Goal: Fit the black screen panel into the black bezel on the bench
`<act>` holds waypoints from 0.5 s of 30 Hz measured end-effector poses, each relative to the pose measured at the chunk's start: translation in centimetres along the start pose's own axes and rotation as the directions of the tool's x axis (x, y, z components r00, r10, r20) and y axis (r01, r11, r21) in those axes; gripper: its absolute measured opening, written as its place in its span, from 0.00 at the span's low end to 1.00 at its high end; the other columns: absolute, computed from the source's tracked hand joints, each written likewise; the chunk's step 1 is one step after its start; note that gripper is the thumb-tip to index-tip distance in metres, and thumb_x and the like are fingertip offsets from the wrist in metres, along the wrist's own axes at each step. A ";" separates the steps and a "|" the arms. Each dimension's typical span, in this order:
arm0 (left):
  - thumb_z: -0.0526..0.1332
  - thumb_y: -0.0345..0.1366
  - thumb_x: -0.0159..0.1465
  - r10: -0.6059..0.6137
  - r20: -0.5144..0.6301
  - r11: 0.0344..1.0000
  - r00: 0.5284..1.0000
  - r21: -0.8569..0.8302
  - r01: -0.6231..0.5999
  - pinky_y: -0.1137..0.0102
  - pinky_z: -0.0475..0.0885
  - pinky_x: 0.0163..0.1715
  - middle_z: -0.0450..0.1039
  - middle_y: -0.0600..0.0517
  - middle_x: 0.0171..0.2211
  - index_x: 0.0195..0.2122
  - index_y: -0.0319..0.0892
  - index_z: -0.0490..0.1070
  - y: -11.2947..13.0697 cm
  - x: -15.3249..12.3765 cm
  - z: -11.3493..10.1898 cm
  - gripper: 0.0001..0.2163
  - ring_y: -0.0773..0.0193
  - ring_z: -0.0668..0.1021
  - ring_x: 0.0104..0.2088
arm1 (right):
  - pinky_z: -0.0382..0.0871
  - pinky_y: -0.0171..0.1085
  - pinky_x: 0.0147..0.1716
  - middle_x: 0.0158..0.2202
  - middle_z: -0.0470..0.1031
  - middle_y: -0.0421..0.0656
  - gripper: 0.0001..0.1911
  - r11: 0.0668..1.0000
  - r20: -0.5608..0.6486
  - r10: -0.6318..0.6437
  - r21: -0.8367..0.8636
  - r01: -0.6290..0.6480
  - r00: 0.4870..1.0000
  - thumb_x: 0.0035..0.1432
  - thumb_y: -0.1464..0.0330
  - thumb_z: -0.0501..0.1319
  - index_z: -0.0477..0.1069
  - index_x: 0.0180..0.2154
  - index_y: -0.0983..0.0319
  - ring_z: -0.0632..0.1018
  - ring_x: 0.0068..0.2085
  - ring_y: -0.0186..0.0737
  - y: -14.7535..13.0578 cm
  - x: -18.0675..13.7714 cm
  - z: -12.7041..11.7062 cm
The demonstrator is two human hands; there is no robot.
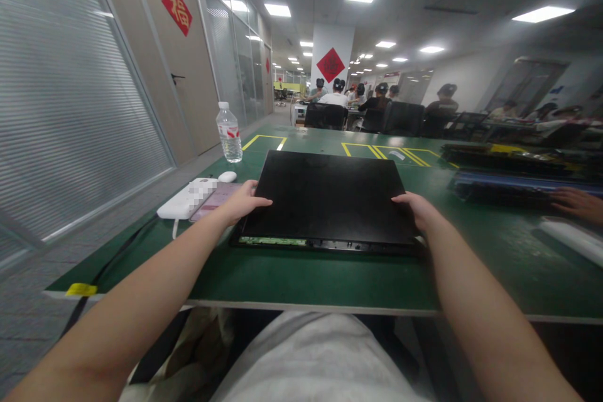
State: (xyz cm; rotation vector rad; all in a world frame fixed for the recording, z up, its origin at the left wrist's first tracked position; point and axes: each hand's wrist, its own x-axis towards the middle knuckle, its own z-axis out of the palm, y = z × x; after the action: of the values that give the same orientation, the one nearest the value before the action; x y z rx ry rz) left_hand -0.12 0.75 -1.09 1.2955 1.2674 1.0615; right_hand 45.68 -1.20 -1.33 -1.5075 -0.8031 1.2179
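A flat black screen panel (325, 198) lies in front of me, over a dark frame (362, 246) whose near edge shows a strip of green circuit board (273, 241). My left hand (242, 201) grips the panel's left edge, thumb on top and fingers at the side. At the opposite edge my right hand (418, 210) holds it the same way, its thumb on the top face and its other fingers mostly hidden. Whether the panel rests fully on the frame or is slightly raised, I cannot tell.
On the green table (306, 286) at left are a white power bank (183, 200), a pinkish flat item (214, 200), a small white case (227, 176) and a water bottle (229, 135). Right: dark stacked panels (513, 160), another person's hand (577, 201) and a white object (572, 237).
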 end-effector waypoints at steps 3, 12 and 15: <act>0.76 0.27 0.47 0.008 -0.006 1.000 1.000 0.015 -0.008 0.53 0.81 0.43 0.81 0.46 0.40 0.49 0.43 0.66 0.1 -0.1 0.1 0.29 0.46 0.84 0.43 | 0.75 0.44 0.29 0.26 0.78 0.42 0.15 1.000 -0.004 0.000 0.007 0.000 1.000 0.44 0.73 0.63 0.71 0.38 0.58 0.78 0.26 0.45 0.0 0.0 0.0; 0.75 0.25 0.47 -0.005 -0.013 1.000 1.000 0.003 0.005 0.50 0.80 0.47 0.81 0.46 0.42 0.48 0.43 0.66 0.3 -0.3 0.3 0.29 0.45 0.83 0.46 | 0.76 0.45 0.29 0.27 0.80 0.43 0.16 1.000 0.015 0.010 -0.008 -0.010 1.000 0.44 0.73 0.63 0.71 0.38 0.57 0.79 0.26 0.46 -0.1 -0.1 0.0; 0.76 0.25 0.47 -0.007 -0.013 1.000 1.000 -0.003 0.007 0.50 0.79 0.49 0.81 0.46 0.43 0.47 0.44 0.66 0.3 -0.3 0.2 0.28 0.46 0.83 0.47 | 0.77 0.46 0.29 0.28 0.80 0.43 0.18 1.000 0.023 0.024 -0.001 -0.024 0.999 0.45 0.74 0.63 0.71 0.40 0.57 0.79 0.27 0.46 -0.3 -0.3 0.1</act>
State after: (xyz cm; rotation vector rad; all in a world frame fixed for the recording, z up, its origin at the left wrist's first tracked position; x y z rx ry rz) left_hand 0.13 0.43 -0.77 1.2824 1.2788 1.0685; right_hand 45.56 -1.39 -1.00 -1.5093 -0.8031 1.2550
